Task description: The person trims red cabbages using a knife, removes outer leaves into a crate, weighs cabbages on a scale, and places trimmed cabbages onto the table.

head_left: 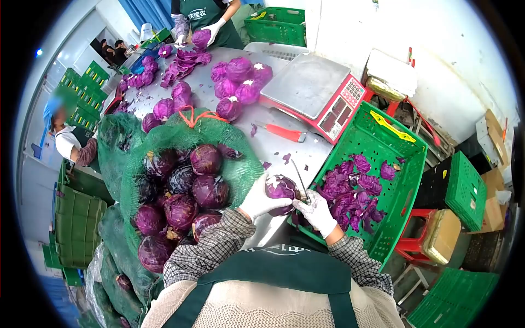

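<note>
A red cabbage (280, 192) with pale patches at its top is held over the table's near edge. My left hand (261, 200), in a white glove, wraps round its left side. My right hand (317, 213), gloved too, is closed on a knife (299, 177) whose thin blade points up and away beside the cabbage. Left of my hands, a green mesh bag (240, 158) lies open with several dark red cabbages (181, 211) in it. To the right, a green crate (402, 205) holds loose purple leaves (355, 188).
A red scale (314, 87) stands beyond the crate. An orange-handled knife (281, 133) lies on the metal table (262, 116). Several peeled cabbages (239, 70) sit near the scale. Across the table, a co-worker (205, 22) holds a cabbage; another person (74, 139) stands at the left.
</note>
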`<state>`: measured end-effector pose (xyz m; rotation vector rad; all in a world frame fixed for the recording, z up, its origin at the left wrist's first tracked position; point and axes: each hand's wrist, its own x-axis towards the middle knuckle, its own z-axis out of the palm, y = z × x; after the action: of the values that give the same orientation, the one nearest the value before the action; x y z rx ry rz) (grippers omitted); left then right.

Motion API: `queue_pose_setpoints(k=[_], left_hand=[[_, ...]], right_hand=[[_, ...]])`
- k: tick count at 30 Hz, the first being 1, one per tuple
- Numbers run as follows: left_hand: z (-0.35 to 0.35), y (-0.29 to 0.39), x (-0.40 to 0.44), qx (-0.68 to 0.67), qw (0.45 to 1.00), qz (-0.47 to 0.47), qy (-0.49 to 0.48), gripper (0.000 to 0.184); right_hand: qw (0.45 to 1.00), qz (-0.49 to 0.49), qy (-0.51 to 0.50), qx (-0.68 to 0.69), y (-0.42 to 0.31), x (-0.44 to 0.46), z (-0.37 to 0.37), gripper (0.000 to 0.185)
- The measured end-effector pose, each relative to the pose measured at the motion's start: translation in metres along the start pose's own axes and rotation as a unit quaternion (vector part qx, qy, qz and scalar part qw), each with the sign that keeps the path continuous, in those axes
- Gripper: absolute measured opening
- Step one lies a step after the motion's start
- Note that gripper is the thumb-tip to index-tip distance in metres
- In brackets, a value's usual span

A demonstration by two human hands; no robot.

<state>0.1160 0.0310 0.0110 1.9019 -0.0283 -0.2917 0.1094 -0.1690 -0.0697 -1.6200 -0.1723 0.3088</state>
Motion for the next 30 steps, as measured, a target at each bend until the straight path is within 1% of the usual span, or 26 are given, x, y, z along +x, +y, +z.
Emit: queue_pose_setpoints(k=[1,2,4,7,8,9,11,13,14,15,16,17,18,19,20,21,22,23,24,25,26,27,28,29,30], left_hand=[[0.001,0.0,-0.003,0.007,1.0,-0.014,0.01,0.1],[0.002,-0.001,-0.005,0.013,0.999,-0.026,0.02,0.1],[0.004,-0.024,-0.003,0.068,0.997,-0.019,0.036,0.101],[0.005,-0.016,-0.007,0.142,0.989,-0.01,0.051,0.104],[0.006,-0.01,-0.009,0.163,0.985,-0.009,0.055,0.104],[0.008,-0.011,-0.009,0.145,0.987,-0.013,0.062,0.104],[0.012,-0.014,-0.009,0.107,0.991,-0.021,0.077,0.105],[0.016,-0.024,-0.009,0.104,0.989,-0.017,0.105,0.102],[0.017,-0.016,-0.011,0.114,0.987,-0.019,0.111,0.101],[0.018,-0.012,-0.014,0.124,0.985,-0.024,0.116,0.099],[0.018,-0.015,-0.016,0.048,0.992,-0.027,0.112,0.093],[0.016,-0.02,-0.016,-0.028,0.993,-0.027,0.107,0.088],[0.013,-0.028,-0.019,-0.098,0.989,-0.03,0.105,0.081],[0.009,-0.032,-0.023,-0.179,0.978,-0.045,0.095,0.082],[0.004,-0.037,-0.024,-0.183,0.977,-0.045,0.102,0.084],[0.0,-0.041,-0.027,-0.186,0.975,-0.049,0.107,0.085],[-0.004,-0.043,-0.028,-0.166,0.978,-0.033,0.123,0.087],[-0.007,-0.045,-0.027,-0.147,0.979,-0.017,0.137,0.089],[-0.01,-0.031,-0.028,-0.088,0.988,0.01,0.126,0.092],[-0.009,-0.014,-0.032,0.032,0.989,0.044,0.135,0.096],[-0.009,-0.013,-0.025,0.123,0.979,0.118,0.114,0.095],[-0.007,-0.013,-0.018,0.212,0.954,0.192,0.091,0.094],[0.001,-0.01,-0.014,0.285,0.929,0.212,0.1,0.088],[0.01,-0.011,-0.011,0.291,0.932,0.194,0.092,0.082],[0.015,-0.009,-0.009,0.297,0.931,0.193,0.091,0.08]], right_hand=[[1.0,-0.013,-0.006,-0.008,-0.001,-0.003,-0.001,0.045],[0.999,-0.013,-0.013,-0.044,-0.008,-0.005,-0.003,0.039],[0.993,-0.018,-0.027,-0.117,-0.02,-0.006,-0.005,0.027],[0.959,-0.099,-0.005,-0.264,-0.026,-0.01,-0.007,0.03],[0.947,-0.117,0.032,-0.296,-0.033,-0.013,-0.002,0.032],[0.941,-0.119,0.058,-0.311,-0.028,-0.012,0.002,0.027],[0.928,-0.082,0.093,-0.351,-0.027,-0.007,0.006,0.024],[0.94,-0.036,0.11,-0.321,-0.01,0.006,-0.001,0.025],[0.936,-0.114,0.127,-0.307,-0.001,0.007,-0.004,0.018],[0.966,-0.062,0.126,-0.215,0.015,0.011,-0.009,0.015],[0.985,-0.007,0.123,-0.121,0.032,0.014,-0.017,0.012],[0.991,0.045,0.121,-0.026,0.04,0.014,-0.023,0.01],[0.975,0.118,0.15,0.118,0.031,0.007,-0.027,0.006],[0.98,0.078,0.158,0.092,0.058,0.006,-0.034,0.006],[0.98,0.013,0.191,-0.049,0.09,0.008,-0.043,0.006],[0.972,0.091,0.215,-0.001,0.052,0.002,-0.054,0.006],[0.954,0.166,0.244,0.05,0.01,-0.005,-0.063,0.006],[0.954,0.135,0.267,0.033,0.045,0.0,-0.085,0.01],[0.962,0.038,0.262,-0.067,0.044,-0.001,-0.095,0.019],[0.952,-0.06,0.252,-0.166,0.042,-0.001,-0.101,0.029],[0.957,-0.054,0.222,-0.182,0.027,0.0,-0.096,0.037],[0.96,-0.048,0.192,-0.198,0.014,0.002,-0.085,0.047],[0.934,-0.112,0.175,-0.29,0.011,0.003,-0.072,0.049],[0.971,-0.101,0.132,-0.17,0.013,0.003,-0.054,0.05],[0.98,-0.089,0.104,-0.148,-0.003,-0.002,-0.038,0.049]])
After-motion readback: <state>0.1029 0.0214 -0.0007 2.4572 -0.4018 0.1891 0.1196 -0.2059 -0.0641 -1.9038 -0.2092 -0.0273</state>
